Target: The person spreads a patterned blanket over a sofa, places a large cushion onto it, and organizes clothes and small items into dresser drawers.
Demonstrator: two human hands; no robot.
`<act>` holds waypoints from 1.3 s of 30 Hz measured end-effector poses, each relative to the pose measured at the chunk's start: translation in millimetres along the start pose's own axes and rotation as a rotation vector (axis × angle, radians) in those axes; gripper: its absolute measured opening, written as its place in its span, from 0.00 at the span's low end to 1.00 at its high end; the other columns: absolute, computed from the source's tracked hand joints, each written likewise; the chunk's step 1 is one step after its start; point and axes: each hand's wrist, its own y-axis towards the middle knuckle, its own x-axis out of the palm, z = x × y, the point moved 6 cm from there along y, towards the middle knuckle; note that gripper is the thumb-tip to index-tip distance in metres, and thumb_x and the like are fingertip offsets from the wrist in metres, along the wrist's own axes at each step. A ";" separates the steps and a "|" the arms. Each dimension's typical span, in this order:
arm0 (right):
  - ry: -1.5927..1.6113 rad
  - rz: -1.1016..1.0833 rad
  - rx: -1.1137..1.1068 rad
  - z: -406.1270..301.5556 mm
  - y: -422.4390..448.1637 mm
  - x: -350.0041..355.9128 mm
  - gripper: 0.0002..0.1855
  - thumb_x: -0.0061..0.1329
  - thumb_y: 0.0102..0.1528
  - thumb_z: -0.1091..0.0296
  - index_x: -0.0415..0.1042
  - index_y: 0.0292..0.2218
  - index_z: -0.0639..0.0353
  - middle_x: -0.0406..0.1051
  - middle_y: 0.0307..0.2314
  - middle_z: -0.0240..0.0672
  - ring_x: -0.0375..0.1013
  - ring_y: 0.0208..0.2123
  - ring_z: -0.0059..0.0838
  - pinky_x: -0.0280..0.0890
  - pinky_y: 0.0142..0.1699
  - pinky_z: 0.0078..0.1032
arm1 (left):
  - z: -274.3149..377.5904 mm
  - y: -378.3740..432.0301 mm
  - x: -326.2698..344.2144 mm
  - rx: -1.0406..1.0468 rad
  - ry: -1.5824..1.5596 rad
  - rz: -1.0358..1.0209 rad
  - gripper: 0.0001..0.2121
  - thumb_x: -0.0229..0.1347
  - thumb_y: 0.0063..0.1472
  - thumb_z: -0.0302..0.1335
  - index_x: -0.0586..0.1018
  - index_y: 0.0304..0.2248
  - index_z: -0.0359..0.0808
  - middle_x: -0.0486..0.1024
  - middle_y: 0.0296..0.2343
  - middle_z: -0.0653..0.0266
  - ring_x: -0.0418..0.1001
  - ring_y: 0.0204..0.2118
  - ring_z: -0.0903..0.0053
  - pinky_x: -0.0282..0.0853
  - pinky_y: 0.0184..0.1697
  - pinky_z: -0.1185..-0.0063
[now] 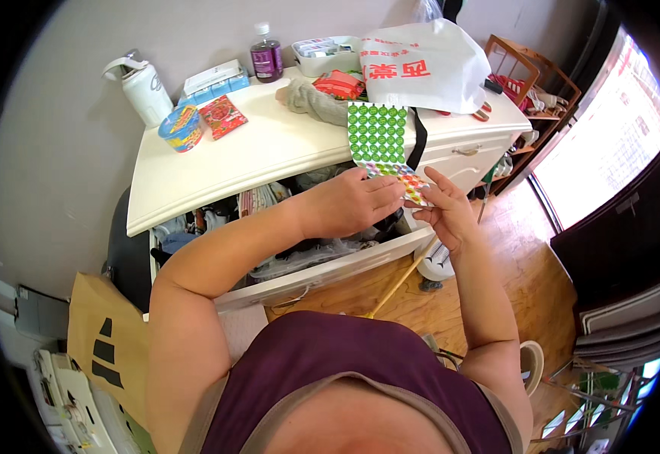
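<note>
Both hands hold sheets of round stickers over the right part of a pulled-out drawer. My left hand (347, 201) grips the lower left edge, its fingers pinched together. At the lower right edge, my right hand (446, 207) holds the sheets between thumb and fingers. The upper sheet (377, 133) carries rows of green round stickers and leans over the dresser's front edge. Below it, a part with multicoloured round stickers (412, 184) lies between the hands. The open drawer (318, 278) holds clothes and plastic bags, partly hidden by my left arm.
On the white dresser top (233, 164) stand a blue tub (181, 129), a red packet (223, 117), a purple bottle (266, 57), a white basket (330, 65) and a white plastic bag (420, 68). A paper bag (105, 335) stands at the left. A yellow stick (403, 278) slants below the drawer.
</note>
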 end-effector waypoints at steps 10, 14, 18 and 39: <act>0.008 0.347 0.071 50.0 9.7 -130.9 0.16 0.39 0.46 0.83 0.63 0.40 0.68 0.69 0.28 0.38 0.70 0.25 0.24 0.67 0.21 0.14 | 3.2 3.0 -2.4 -0.060 -0.184 -0.156 0.28 0.58 0.34 0.26 0.65 0.40 0.32 0.57 0.47 0.58 0.57 0.50 0.68 0.61 0.40 0.77; 0.051 0.319 0.009 28.1 7.6 -142.6 0.17 0.37 0.45 0.85 0.63 0.40 0.70 0.69 0.28 0.40 0.70 0.23 0.25 0.68 0.21 0.14 | -7.3 -11.3 -8.6 -0.151 -0.275 -0.135 0.31 0.59 0.32 0.24 0.63 0.41 0.32 0.58 0.46 0.55 0.59 0.48 0.64 0.61 0.43 0.74; 0.074 0.259 -0.028 2.6 17.1 -135.3 0.17 0.37 0.46 0.84 0.63 0.40 0.71 0.69 0.28 0.40 0.71 0.23 0.24 0.68 0.22 0.12 | -21.8 -22.6 -15.8 -0.236 -0.357 -0.039 0.31 0.60 0.32 0.24 0.63 0.41 0.33 0.59 0.44 0.55 0.61 0.45 0.62 0.61 0.43 0.72; 0.309 -0.017 -0.333 -54.5 233.7 -36.2 0.20 0.43 0.48 0.78 0.58 0.44 0.57 0.63 0.39 0.37 0.65 0.39 0.31 0.63 0.45 0.27 | -58.2 -46.9 -34.1 -0.669 -0.507 0.082 0.31 0.59 0.39 0.24 0.61 0.45 0.37 0.62 0.38 0.58 0.64 0.41 0.65 0.62 0.42 0.76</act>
